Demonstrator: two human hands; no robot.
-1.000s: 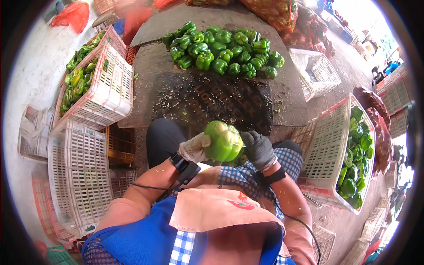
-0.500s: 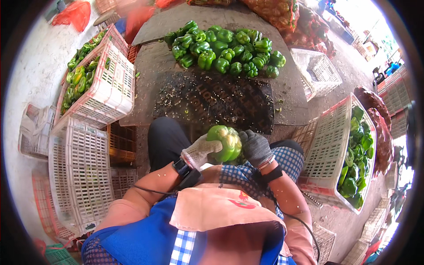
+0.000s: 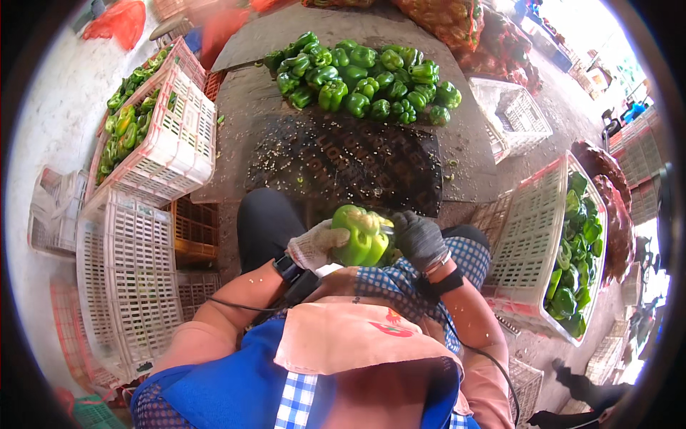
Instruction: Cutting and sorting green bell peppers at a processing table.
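A light-green bell pepper (image 3: 361,239) is held above my lap. My left hand (image 3: 314,243), in a pale knit glove, closes round its left side. On the pepper's right side is my right hand (image 3: 420,239), in a dark grey glove, with fingers curled shut. A small greyish sliver, perhaps metal, shows between those fingers and the pepper; the rest of it is hidden. Ahead of me a heap of green bell peppers (image 3: 351,75) lies on the far part of the board (image 3: 236,157). A dark panel (image 3: 343,164) scattered with pale seeds lies nearer to me.
White crates with cut green peppers stand at left (image 3: 175,136) and right (image 3: 525,243). Another white crate (image 3: 132,279) is by my left side, one more (image 3: 511,118) beyond the board's right edge. Filled net sacks (image 3: 446,21) sit behind. A dark-clad person's limb (image 3: 593,390) shows lower right.
The pepper has turned and tipped slightly in my left hand. My right hand has shifted a little right, showing the greyish sliver. A dark-clad limb has appeared at lower right.
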